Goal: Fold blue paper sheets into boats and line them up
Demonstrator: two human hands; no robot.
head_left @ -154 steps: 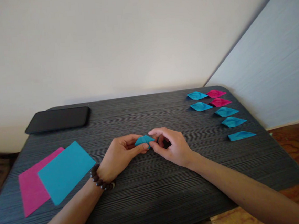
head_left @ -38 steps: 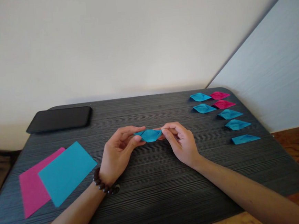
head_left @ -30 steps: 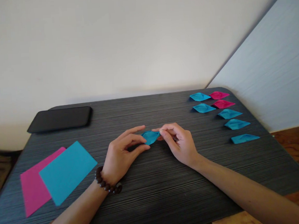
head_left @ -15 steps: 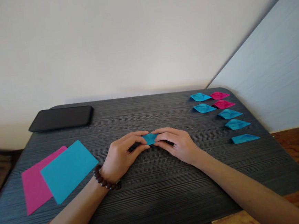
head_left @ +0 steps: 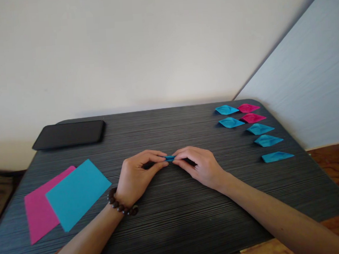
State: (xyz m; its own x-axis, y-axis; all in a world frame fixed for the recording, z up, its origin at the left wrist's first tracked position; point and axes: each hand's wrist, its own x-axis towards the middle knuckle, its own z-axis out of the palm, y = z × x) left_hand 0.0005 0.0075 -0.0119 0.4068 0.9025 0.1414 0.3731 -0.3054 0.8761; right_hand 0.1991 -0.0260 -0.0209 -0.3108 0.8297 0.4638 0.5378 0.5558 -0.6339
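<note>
A small folded piece of blue paper (head_left: 169, 158) is pinched between both hands above the middle of the table. My left hand (head_left: 140, 172), with a dark bead bracelet at the wrist, grips its left end between thumb and fingers. The other end is pinched by my right hand (head_left: 201, 164). Only a narrow strip of the paper shows between the fingertips; its ends are hidden by them.
Dark wood-grained table (head_left: 171, 228). On the left, a blue paper sheet (head_left: 79, 194) overlaps a pink sheet (head_left: 41, 211); behind them lies a black phone (head_left: 70, 134). Several folded blue and pink paper boats, including a pink boat (head_left: 253, 118), line the right side. A wall stands behind.
The blue paper between my fingertips has gone from a wider, open-looking shape to a thin strip. My fingers have closed closer together on it. The other things stay in place.
</note>
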